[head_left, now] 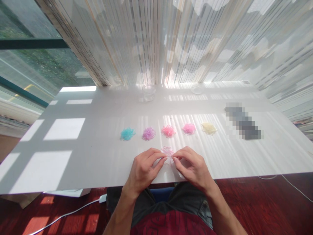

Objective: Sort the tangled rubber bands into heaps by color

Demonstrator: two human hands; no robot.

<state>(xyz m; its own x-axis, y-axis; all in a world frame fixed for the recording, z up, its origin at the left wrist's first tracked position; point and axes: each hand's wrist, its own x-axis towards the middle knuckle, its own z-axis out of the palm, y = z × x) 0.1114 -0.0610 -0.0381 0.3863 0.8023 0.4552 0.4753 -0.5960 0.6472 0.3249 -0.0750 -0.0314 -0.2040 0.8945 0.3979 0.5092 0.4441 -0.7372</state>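
My left hand (pixel 146 166) and my right hand (pixel 192 166) meet near the front of the white table, each with thumb and forefinger pinched together. A thin, pale rubber band seems to run between the two pinches; its exact shape is too small to tell. Just beyond the fingertips lies a small loose pile of pale pink rubber bands (pixel 167 150). Farther back, a row of rubber band piles runs left to right: blue (pixel 127 134), purple (pixel 149 133), coral pink (pixel 168 131), bright pink (pixel 189 128) and pale yellow (pixel 209 128).
Clear round dishes (pixel 149 91) stand at the table's back, with another clear dish (pixel 197 90) to their right. A blurred dark object (pixel 243 122) lies on the right side. Striped curtains (pixel 156 42) hang behind the white table (pixel 102 107). A white cable (pixel 70 212) crosses the floor.
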